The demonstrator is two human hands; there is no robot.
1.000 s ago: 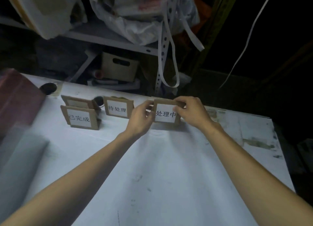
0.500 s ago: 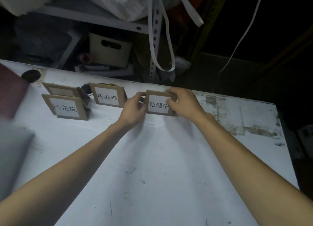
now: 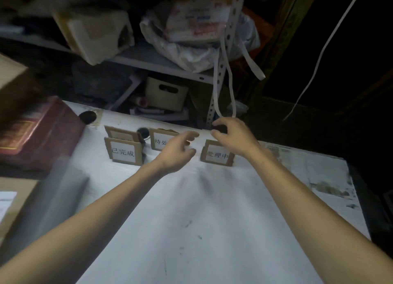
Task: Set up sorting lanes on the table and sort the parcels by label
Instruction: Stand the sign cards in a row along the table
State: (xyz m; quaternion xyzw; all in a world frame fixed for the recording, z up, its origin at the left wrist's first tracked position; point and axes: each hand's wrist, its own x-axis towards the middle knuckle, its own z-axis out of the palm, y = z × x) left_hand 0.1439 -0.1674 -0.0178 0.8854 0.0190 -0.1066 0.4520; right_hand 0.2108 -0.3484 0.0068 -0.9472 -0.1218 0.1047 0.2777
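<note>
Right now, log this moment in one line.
step: lane setup | left hand: open, empty | right hand: open, over 处理中 sign | 处理中 sign: upright on table

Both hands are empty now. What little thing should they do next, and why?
Probably the left hand should reach for the back card and give it its own spot. It stands right behind the 已完成 card with its label hidden, while the 处理中 card stands alone and the right hand holds nothing.
</note>
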